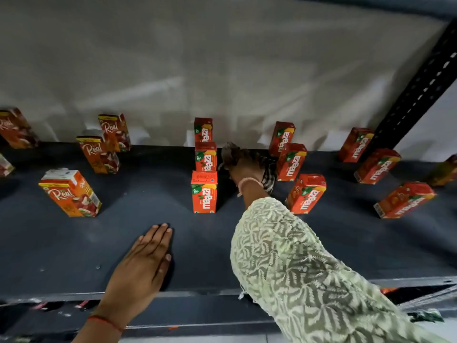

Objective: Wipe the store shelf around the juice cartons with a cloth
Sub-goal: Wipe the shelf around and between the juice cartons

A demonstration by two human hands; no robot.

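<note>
My right hand (243, 164) reaches deep onto the dark shelf (153, 194), gripping a dark checked cloth (268, 178) against the surface near the back wall. It sits between two rows of orange Maaza cartons: one row (204, 191) to its left, another (291, 161) to its right. My left hand (146, 258) lies flat, fingers together, palm down on the shelf near the front edge. Real juice cartons (71, 193) stand farther left.
More Maaza cartons (378, 165) stand to the right, the nearest (404, 199) leaning. A black perforated upright (418, 92) rises at the right. A white sheet (222, 70) backs the shelf. The metal front lip (197, 292) runs below my left hand.
</note>
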